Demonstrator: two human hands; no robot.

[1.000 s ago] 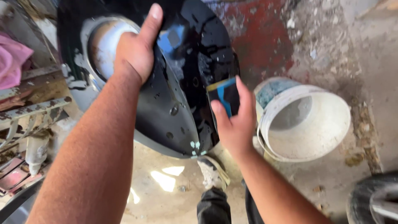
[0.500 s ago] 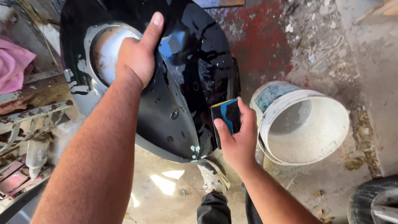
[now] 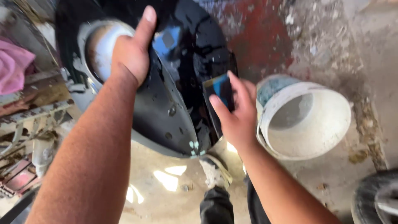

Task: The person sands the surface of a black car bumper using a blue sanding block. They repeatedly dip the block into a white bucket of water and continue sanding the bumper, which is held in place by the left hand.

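Observation:
A large glossy black curved panel [image 3: 178, 108], wet and with a round opening at its upper left, is held up in front of me. My left hand [image 3: 132, 49] grips the panel over its upper ridge, fingers pointing up. My right hand [image 3: 236, 112] presses a small dark rectangular pad with a blue face [image 3: 219, 93] flat against the panel's right side.
A white plastic bucket [image 3: 306, 120] stands on the wet concrete floor just right of my right hand. A pink cloth [image 3: 14, 66] and metal parts lie at the left. A tyre [image 3: 375, 199] shows at the bottom right. My shoe [image 3: 213, 172] is below the panel.
My right hand with the pad has slid up and down a little along the panel's right side. The left hand keeps its grip; the view has shifted slightly.

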